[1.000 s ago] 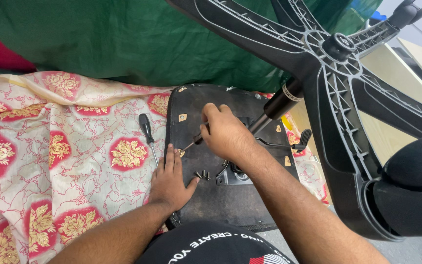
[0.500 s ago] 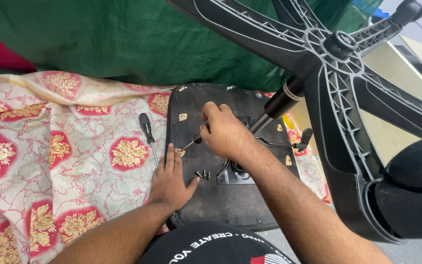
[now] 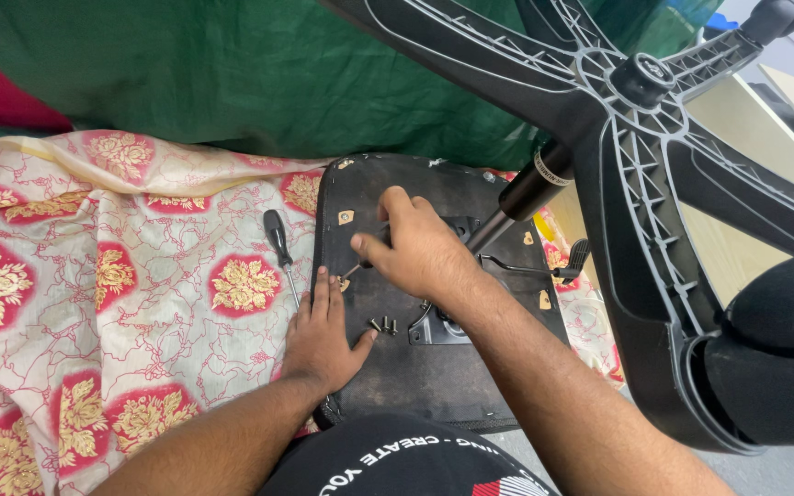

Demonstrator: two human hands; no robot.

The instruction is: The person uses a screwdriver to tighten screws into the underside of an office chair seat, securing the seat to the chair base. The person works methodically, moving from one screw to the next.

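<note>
Upturned chair seat (image 3: 434, 377): black, flat underside facing up, lying on a floral cloth (image 3: 121, 303) of cream, red and gold.

Chair base (image 3: 636, 119): black, star-shaped, with ribbed legs, standing up from the seat on a gas cylinder (image 3: 526, 193); one caster wheel (image 3: 774, 14) shows at the top right.

Right hand (image 3: 420, 253): closed in a grip around a small tool (image 3: 353, 271), its thin metal tip pointing down-left to the seat's underside near the left edge. The tool's handle is hidden inside the fist.

Left hand (image 3: 319, 335): open, palm down, fingers spread, pressing flat on the seat's left edge just below the tool tip.

Loose screws (image 3: 383, 324): a small cluster, lying on the seat just beside the left thumb.

Screwdriver (image 3: 279, 246): black handle, lying on the cloth just beside the seat's left edge, untouched.

Green cloth (image 3: 232, 73): backdrop behind the seat.
</note>
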